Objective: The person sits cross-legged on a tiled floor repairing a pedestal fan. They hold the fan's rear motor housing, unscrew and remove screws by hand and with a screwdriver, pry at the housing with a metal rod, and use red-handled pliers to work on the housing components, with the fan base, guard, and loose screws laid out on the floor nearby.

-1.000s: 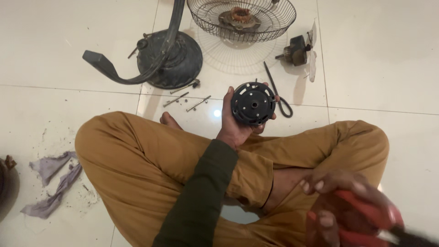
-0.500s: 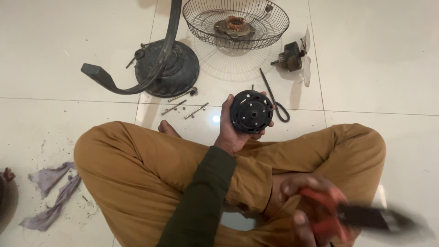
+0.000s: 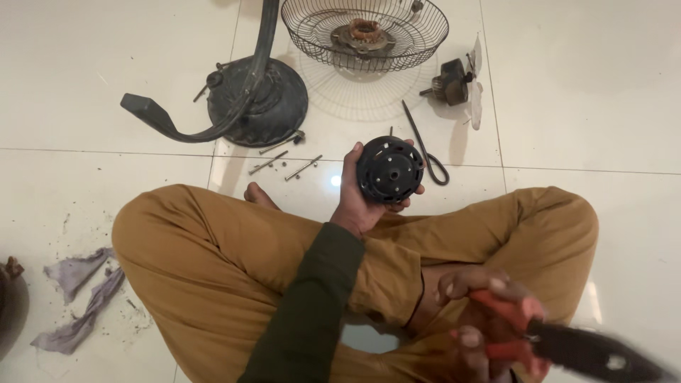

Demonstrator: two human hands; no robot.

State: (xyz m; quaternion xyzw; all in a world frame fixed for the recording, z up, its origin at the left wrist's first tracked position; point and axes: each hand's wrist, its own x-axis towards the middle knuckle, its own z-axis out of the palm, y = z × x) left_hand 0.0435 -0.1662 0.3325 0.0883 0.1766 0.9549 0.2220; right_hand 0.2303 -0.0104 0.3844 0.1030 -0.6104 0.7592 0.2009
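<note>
Holding the round black motor housing (image 3: 389,170) in my left hand (image 3: 362,198), I am keeping my fingers curled up around its edge and my thumb along its near side, so it is standing clear of the floor in front of my crossed legs with its flat face and centre hole turned up toward me. That hand is sitting just where it was a second ago; what is changing is my right hand (image 3: 482,319), which is moving the red-handled pliers (image 3: 560,340) from low beside my knee further out to the right, the dark nose now blurring toward the bottom corner. My fingers are closing round both red grips, so I am judging that I am getting the tool into a working grip while the housing is being held up ready. Beyond it, on the white tiles, the wire fan guard (image 3: 365,32) is lying open side up like a basket, and it is holding a coppery wound part on a round plate at its centre. To its right a small dark motor piece (image 3: 454,81) is lying next to a pale blade. The fan base (image 3: 259,99) with its bent neck is lying to the left, with loose long screws (image 3: 284,164) just beside it and a dark cord loop (image 3: 433,159) near the housing. Grey rags (image 3: 78,298) are lying off by my left knee.
</note>
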